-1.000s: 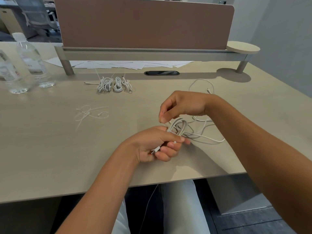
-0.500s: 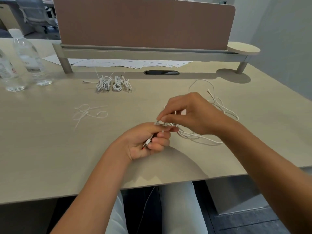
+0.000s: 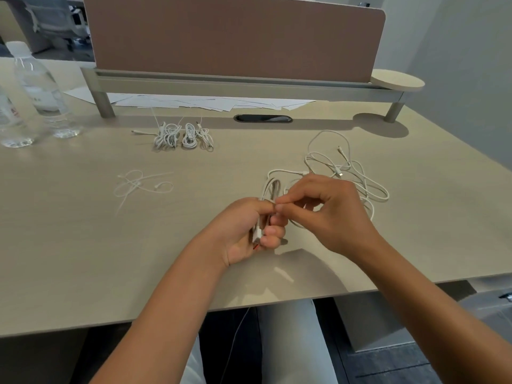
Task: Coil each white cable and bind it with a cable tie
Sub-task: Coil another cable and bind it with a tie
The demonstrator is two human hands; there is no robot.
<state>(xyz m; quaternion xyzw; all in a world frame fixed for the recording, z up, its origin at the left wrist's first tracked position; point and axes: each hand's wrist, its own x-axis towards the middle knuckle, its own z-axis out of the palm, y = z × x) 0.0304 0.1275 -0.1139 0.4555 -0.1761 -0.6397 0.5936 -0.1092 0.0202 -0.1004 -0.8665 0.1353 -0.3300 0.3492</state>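
My left hand [image 3: 250,231] grips the folded loops of a white cable [image 3: 273,189], its plug end poking out below my fingers. Fingertip to fingertip with it, my right hand [image 3: 324,212] pinches a strand of the same cable. The rest of that cable trails into a loose tangle of white cable [image 3: 346,167] on the table behind my right hand. Three coiled, tied cables [image 3: 182,135] lie in a row farther back. Several loose white cable ties [image 3: 141,182] lie to the left.
Two clear water bottles [image 3: 41,90] stand at the far left. A brown divider panel [image 3: 235,37] on a raised rail spans the back, with white papers [image 3: 207,102] under it and a cable grommet [image 3: 262,118]. The table's front edge [image 3: 166,317] is near my lap.
My right hand came down from above the loops and now meets my left fingertips. The loops stand more upright in my left hand, and more loose cable shows at the right.
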